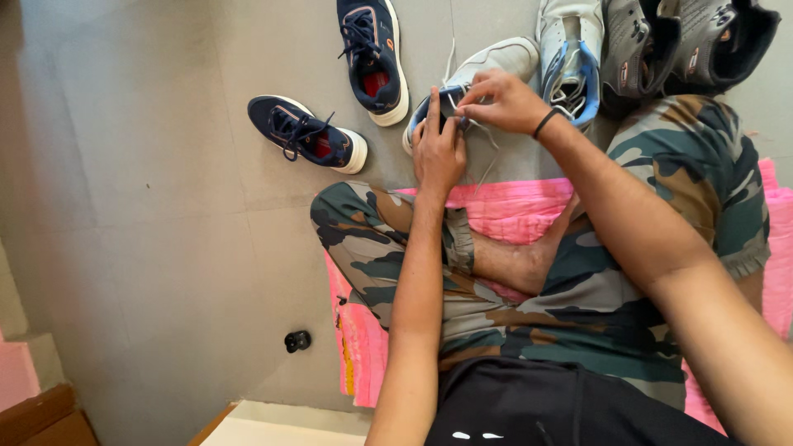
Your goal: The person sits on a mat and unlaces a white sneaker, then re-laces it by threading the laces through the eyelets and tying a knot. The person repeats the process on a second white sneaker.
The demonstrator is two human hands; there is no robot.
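Observation:
I sit cross-legged on a pink mat [512,206] in camouflage trousers. A grey and blue sneaker [496,62] lies on the floor just past my knees. My left hand [438,149] rests on its tongue area, fingers pressed down on the shoe. Above it, my right hand [504,101], with a black band at the wrist, pinches the white laces [483,136] of that sneaker. Loose lace ends trail toward the mat.
Two navy sneakers [307,132] [373,54] lie on the grey tiled floor to the left. A second grey-blue sneaker [570,49] and two dark grey shoes [686,45] sit at the top right. A small black object [297,340] lies by the mat's edge.

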